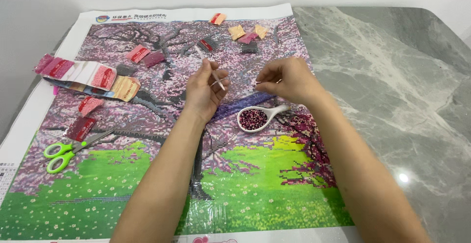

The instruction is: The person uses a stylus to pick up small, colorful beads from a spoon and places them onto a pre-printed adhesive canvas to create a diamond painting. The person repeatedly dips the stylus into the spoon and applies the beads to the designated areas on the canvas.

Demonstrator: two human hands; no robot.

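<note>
a: where's the pen?

b: left hand point(203, 90) pinches the clear applicator pen point(212, 72), mid-frame over the diamond painting canvas point(147, 174). long axis runs upper left to lower right, tip toward the right hand point(287, 80).

a: right hand?

b: fingertips pinched together on something tiny, can't make out what. white spoon-shaped tray point(257, 118) of dark red beads sits just below it, nearer the right hand.

a: anything else?

b: green scissors point(68, 149) lower left, bead packets point(98, 76) upper left. pen tip partly hidden by the fingers.
</note>
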